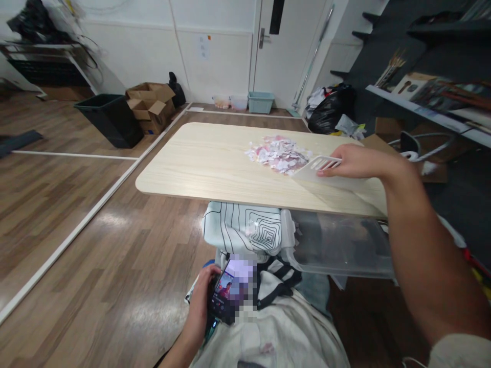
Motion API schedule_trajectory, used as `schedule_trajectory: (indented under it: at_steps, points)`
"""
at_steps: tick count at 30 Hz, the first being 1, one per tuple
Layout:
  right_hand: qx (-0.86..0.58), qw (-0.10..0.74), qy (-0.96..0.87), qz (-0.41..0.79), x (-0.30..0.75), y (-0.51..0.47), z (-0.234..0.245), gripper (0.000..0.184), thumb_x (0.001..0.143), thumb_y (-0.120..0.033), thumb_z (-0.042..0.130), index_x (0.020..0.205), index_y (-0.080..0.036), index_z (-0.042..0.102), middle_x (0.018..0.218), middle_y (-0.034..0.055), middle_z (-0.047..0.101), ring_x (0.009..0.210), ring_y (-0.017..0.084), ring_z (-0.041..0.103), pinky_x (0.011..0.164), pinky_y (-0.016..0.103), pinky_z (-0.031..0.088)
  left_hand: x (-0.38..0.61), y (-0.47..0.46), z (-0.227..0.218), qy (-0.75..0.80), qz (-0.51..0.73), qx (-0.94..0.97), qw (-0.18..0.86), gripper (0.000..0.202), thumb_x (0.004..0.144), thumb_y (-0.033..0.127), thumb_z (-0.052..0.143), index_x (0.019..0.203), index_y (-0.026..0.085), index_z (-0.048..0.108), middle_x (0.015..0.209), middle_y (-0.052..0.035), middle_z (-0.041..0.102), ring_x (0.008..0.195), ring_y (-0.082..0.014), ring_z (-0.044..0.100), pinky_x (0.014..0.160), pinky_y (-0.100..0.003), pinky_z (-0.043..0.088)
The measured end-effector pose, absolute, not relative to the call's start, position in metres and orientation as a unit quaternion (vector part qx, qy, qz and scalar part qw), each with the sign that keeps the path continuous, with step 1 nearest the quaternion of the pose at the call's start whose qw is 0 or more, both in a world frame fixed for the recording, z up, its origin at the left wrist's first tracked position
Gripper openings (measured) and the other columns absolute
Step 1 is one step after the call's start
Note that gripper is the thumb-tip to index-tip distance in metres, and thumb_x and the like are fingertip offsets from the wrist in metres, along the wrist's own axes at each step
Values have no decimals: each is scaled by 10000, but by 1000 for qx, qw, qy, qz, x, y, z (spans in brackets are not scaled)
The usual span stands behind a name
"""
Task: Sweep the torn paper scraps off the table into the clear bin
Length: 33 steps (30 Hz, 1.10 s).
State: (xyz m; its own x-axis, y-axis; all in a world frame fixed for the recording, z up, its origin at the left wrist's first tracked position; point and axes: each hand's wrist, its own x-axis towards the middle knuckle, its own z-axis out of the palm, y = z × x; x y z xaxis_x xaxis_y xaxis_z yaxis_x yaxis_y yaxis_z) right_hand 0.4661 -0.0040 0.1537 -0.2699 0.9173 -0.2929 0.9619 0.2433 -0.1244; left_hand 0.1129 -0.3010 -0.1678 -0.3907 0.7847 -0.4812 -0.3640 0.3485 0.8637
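Note:
On the pale wooden table (199,163) lies a loose heap of torn paper scraps (282,153), white and pinkish. My right hand (351,161) is closed on the edge of a flat white plastic scraper with slots (307,171), tilted over the tabletop. Its far edge reaches the near right side of the heap. Low in my lap, my left hand (203,289) grips a smartphone (224,291) with a lit screen, partly blurred out.
A clear plastic bin (341,243) sits under the table's near edge, beside a patterned white cushion-like thing (245,227). A black trash bin (111,120) and cardboard boxes (151,107) stand on the left floor. Shelves (433,110) line the right.

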Motion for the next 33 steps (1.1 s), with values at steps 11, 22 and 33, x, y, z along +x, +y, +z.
schedule_trajectory:
  at_steps: [11,22,33]
  points:
    - [609,88,777,-135,462,-16,151,513,1063,-418,734,612,-227,579,651,53,612,683,217,554,753,395,384,110,-305,-158,699,408,279,517,1003,621,1235,749,754,241,746,1295,-179,706,1271,-401,703,1151,-470,591]
    - [617,110,768,-134,449,-27,156,507,1082,-343,698,603,-239,567,607,41,596,686,214,572,744,369,375,94,-298,-152,697,432,201,536,933,536,1119,922,712,223,735,1366,-172,799,1316,-411,740,1100,-436,608]
    - [580,66,809,-65,451,-28,139,370,1074,-466,722,844,-230,890,772,132,809,864,322,779,806,382,487,131,-298,-137,709,492,132,488,851,477,981,1014,817,233,791,1264,-121,796,1255,-390,741,1092,-455,603]
